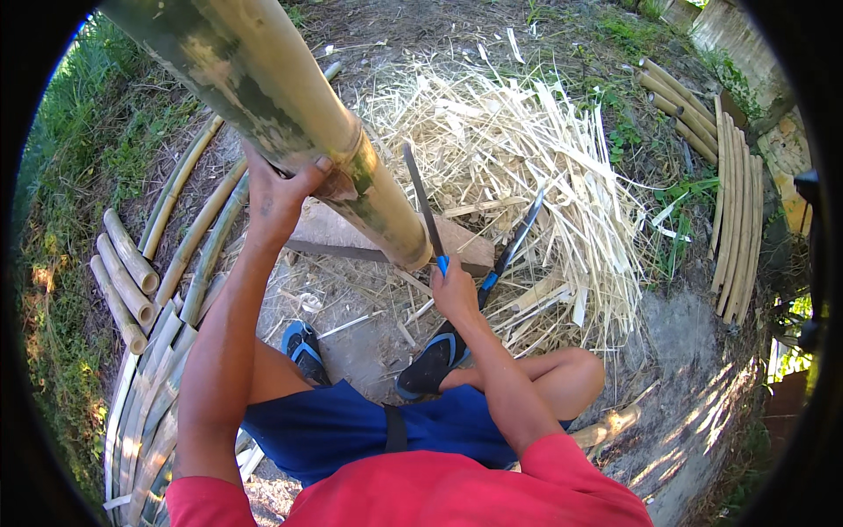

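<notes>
My left hand (pixel 283 198) is wrapped round the underside of a thick green-and-tan bamboo pole (pixel 263 83), thumb on top. The pole slants from the upper left, and its lower end overlaps a wooden block (pixel 329 230) on the ground; whether it touches the block is unclear. In my right hand (pixel 455 290) is a long, narrow dark-bladed knife (pixel 419 189) with a blue handle, its blade pointing away beside the pole's end. Just right of that hand, a second long blade (pixel 518 230) with a blue-and-black handle leans or lies by the shavings.
A wide heap of pale bamboo shavings (pixel 562 202) spreads beyond my feet. Cut bamboo lengths (pixel 132 290) and split strips (pixel 145 413) lie at left. More poles (pixel 676 101) and curved strips (pixel 736 220) lie at right, near a wall (pixel 746 53).
</notes>
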`<state>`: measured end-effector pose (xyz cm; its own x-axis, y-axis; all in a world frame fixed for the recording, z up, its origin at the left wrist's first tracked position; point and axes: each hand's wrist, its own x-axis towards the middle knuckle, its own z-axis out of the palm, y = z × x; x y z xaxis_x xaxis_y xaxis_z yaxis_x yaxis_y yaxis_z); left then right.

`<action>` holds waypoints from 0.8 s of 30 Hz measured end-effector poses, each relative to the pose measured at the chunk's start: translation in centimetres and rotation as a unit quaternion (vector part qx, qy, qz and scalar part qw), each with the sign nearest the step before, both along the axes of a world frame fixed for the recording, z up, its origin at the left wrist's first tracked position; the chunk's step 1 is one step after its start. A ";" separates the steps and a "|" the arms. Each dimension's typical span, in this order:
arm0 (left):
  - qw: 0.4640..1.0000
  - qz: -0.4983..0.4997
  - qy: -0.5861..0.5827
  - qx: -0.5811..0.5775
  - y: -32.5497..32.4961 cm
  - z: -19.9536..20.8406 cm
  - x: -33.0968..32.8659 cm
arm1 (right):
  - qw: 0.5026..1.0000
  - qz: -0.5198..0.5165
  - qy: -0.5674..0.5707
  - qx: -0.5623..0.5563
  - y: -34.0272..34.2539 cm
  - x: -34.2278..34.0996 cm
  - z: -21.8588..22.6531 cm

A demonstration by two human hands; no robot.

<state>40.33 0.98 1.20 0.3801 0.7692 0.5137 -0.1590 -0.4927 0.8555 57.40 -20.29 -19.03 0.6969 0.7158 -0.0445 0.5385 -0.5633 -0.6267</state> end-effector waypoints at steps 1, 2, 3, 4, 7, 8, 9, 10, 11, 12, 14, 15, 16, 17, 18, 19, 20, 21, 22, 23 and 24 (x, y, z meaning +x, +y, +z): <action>1.000 -0.001 0.008 -0.010 0.0 0.0 0.0 | 0.999 0.015 -0.010 0.039 -0.1 -0.2 0.5; 1.000 -0.001 0.010 -0.012 0.1 0.0 0.0 | 0.998 0.008 0.007 0.067 -0.3 -0.4 0.8; 1.000 0.000 0.011 -0.010 0.3 0.1 -0.1 | 0.994 0.010 0.017 0.110 -0.4 -0.6 0.9; 1.000 -0.003 0.017 -0.022 0.4 0.2 -0.2 | 0.981 0.027 0.011 0.190 -0.4 -0.7 0.6; 0.999 -0.014 0.032 -0.041 0.7 0.9 -0.7 | 1.000 -0.008 0.008 0.017 -0.1 -0.5 -2.1; 0.998 -0.020 0.037 -0.039 0.7 1.0 -0.9 | 1.000 -0.019 0.007 -0.003 -0.1 -0.1 -3.3; 0.999 -0.010 0.019 -0.035 0.6 1.1 -0.9 | 0.999 -0.026 0.020 -0.032 -0.2 0.0 -4.1; 0.999 -0.004 0.029 -0.028 0.5 1.1 -0.9 | 0.995 -0.062 0.028 -0.080 -0.2 0.1 -4.6; 1.000 0.019 0.012 -0.021 0.4 1.0 -0.9 | 0.995 -0.058 0.019 -0.080 -0.3 0.3 -4.6; 0.998 0.045 0.022 -0.033 0.2 0.7 -0.8 | 0.999 -0.029 0.012 -0.037 -0.5 0.3 -3.9; 0.999 0.040 0.004 -0.013 0.3 0.4 -0.7 | 0.999 -0.023 0.005 -0.027 -0.5 0.0 -1.0; 0.999 0.042 0.012 -0.008 0.4 0.3 -0.8 | 0.999 -0.006 0.014 0.033 -0.6 -0.2 1.0; 0.999 0.050 0.014 -0.002 0.6 0.2 -0.8 | 0.997 0.004 0.035 0.072 -0.5 -0.3 3.1; 0.999 0.046 0.022 -0.008 0.8 0.1 -0.8 | 0.989 0.028 0.050 0.137 -0.6 -0.5 4.9; 0.999 0.047 0.023 -0.014 0.9 0.1 -0.8 | 0.987 0.018 0.037 0.157 -0.7 -0.7 5.9; 0.998 0.050 0.020 -0.014 1.0 0.0 -0.7 | 0.979 0.022 0.019 0.200 -0.7 -0.9 6.4; 0.999 0.043 0.018 -0.022 1.1 0.0 -0.7 | 0.959 0.042 -0.013 0.280 -0.6 -1.0 6.1; 0.999 0.038 0.012 -0.023 1.2 0.0 -0.6 | 0.972 0.021 0.001 0.234 -0.6 -0.9 5.3; 0.999 0.028 0.003 -0.015 1.1 0.1 -0.6 | 0.974 0.016 0.002 0.225 -0.5 -0.9 4.0; 0.999 0.038 0.008 -0.028 1.1 0.1 -0.6 | 0.970 0.031 -0.004 0.241 -0.3 -0.9 2.0; 0.999 0.042 0.010 -0.030 1.0 0.1 -0.6 | 0.992 -0.005 -0.004 0.127 -0.1 -0.7 0.1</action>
<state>39.70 2.00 1.27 0.3217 0.8281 0.4591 -0.1023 -0.4516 0.8863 56.74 -20.38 -18.90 0.7039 0.6959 0.1423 0.5388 -0.3927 -0.7453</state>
